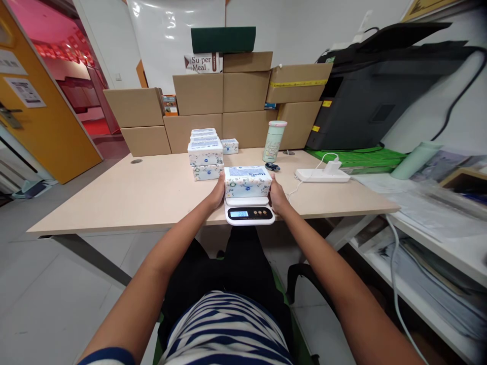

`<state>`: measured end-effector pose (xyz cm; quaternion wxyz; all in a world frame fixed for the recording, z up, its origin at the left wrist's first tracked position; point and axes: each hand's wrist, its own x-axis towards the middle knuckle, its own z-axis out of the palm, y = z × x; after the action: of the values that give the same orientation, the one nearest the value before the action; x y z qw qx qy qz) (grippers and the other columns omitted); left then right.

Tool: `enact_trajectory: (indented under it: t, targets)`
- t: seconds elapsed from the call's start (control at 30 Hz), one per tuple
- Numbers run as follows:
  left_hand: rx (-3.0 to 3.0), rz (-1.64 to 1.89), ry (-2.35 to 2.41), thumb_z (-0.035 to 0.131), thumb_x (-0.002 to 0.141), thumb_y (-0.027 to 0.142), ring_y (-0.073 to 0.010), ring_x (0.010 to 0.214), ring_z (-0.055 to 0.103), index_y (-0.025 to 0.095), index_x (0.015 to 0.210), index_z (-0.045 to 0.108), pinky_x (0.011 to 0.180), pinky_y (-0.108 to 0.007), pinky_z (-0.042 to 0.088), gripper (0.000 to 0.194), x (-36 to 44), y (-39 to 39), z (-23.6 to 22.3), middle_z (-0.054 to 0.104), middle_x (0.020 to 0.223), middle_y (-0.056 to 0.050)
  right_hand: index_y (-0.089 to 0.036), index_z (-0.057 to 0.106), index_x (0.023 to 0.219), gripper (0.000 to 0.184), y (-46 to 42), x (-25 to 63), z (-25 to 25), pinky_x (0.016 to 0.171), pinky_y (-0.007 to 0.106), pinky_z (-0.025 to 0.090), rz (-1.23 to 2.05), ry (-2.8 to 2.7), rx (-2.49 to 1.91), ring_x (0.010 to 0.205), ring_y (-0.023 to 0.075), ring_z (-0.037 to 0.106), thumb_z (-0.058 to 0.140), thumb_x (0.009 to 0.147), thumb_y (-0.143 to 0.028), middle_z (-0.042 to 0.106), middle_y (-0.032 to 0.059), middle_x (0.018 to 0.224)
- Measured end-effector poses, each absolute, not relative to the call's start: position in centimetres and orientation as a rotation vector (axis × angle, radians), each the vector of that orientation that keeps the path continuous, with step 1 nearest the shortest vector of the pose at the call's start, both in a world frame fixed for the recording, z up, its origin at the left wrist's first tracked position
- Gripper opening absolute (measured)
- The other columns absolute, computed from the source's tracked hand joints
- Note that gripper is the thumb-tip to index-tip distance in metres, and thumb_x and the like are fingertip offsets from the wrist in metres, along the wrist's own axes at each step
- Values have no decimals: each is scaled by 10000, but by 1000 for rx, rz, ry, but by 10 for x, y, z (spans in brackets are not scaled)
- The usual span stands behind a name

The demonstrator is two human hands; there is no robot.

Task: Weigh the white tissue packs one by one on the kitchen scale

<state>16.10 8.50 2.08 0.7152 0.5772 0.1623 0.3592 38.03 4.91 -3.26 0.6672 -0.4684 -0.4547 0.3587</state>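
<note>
A white tissue pack with a floral print (247, 181) rests on a small white kitchen scale (249, 214) at the near edge of the beige table (125, 195). The scale's display is lit. My left hand (218, 193) presses against the pack's left end and my right hand (277, 195) against its right end, so both hands grip it between them. Behind and to the left stands a stack of several similar tissue packs (205, 154).
A pale green tumbler (274, 141), a small dark object (272, 166) and a white power strip with a charger (323, 174) lie to the right. Cardboard boxes (222, 104) line the back. A dark printer (380, 86) and a cluttered shelf stand at right.
</note>
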Motion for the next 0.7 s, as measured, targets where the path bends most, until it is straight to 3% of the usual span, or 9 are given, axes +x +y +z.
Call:
enact_trajectory:
  t: [0.33,0.7]
  targets:
    - [1253,811,368,141,1089,710,-339,1560,500,215,1697,401,1380,-551,245,825,162,84,20,581,1619,-104,-218,743,1098,735,46,377,-30,1009,452,654,849,-917,-1013,1128,269,804,466,945,-881,855,71,1026]
    - [1223,813,368,51,1111,628,-313,1547,521,195,1705,377,1377,-536,257,803,162,83,22,587,1607,-112,-220,760,1054,689,49,379,-33,938,391,675,861,-856,-1033,1018,235,828,471,975,-841,856,45,962]
